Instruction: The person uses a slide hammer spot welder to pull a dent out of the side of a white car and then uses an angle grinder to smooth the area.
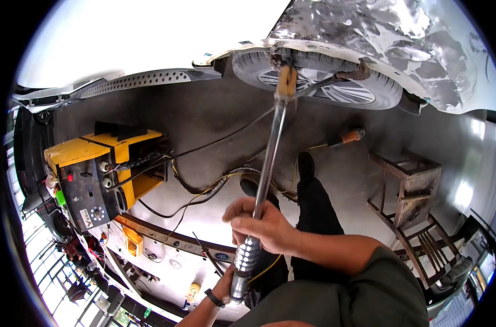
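A long chrome slide hammer [272,150] runs from my body up toward the car's rear wheel arch. Its far end meets a yellowish block-like piece [286,83], slightly blurred, by the arch edge. My right hand [267,226] is closed around the bare shaft, just above the ribbed metal grip part [247,255]. Lower down, my left hand [224,284], with a dark band at the wrist, holds the near end of the tool; its fingers are partly hidden behind it. The white car's fender [368,32] has a sanded, patchy grey surface above the wheel [346,90].
A yellow and black welding machine [89,188] stands at left, its cables [199,192] trailing across the floor near my feet. An orange angle-grinder-like power tool [350,136] lies right of my feet. A rusty metal stool [419,188] stands at right. A dark hooked bar [335,80] crosses the wheel.
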The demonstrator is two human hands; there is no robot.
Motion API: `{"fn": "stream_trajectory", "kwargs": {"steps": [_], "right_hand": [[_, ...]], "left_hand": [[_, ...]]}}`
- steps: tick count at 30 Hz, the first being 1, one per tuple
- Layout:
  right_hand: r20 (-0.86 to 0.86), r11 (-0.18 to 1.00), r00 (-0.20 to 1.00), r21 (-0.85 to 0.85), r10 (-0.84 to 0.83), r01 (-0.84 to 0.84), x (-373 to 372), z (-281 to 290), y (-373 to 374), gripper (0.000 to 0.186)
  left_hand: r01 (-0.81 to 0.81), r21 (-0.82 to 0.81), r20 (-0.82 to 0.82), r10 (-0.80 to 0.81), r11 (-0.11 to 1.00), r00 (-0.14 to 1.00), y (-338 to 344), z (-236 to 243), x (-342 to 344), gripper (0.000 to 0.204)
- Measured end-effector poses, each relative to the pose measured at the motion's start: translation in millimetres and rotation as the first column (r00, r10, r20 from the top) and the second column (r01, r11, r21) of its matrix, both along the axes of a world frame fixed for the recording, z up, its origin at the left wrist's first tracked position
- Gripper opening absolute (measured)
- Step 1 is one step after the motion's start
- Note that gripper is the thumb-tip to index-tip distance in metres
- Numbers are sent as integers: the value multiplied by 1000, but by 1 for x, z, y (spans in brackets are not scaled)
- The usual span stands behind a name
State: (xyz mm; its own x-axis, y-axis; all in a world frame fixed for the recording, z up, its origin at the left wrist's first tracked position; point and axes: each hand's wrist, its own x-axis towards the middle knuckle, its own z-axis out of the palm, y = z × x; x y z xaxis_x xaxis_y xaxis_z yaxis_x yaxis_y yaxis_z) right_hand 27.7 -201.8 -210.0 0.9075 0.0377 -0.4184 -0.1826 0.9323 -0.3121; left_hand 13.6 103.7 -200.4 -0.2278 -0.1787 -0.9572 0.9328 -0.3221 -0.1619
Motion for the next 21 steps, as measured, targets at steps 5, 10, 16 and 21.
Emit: {"fn": "stream_trajectory", "kwargs": {"steps": [5,10,16,21], "right_hand": [[64,996,998,-89,-20,26,24,4,-29,21],[111,996,994,-89,-14,24,26,2,-33,26],[89,996,996,-78,-29,36,30,7,-38,34],[70,991,996,-121,-53,61,60,7,-100,41]], "left_hand": [[-17,-47,24,19,999,1000,-33,1,19,44],[-15,-34,-13,15,999,1000,-30,2,22,44],[-15,-26,-19,15,1000,1000,-30,-4,23,42],[3,-49,54,0,999,999,-24,-7,18,48]]}}
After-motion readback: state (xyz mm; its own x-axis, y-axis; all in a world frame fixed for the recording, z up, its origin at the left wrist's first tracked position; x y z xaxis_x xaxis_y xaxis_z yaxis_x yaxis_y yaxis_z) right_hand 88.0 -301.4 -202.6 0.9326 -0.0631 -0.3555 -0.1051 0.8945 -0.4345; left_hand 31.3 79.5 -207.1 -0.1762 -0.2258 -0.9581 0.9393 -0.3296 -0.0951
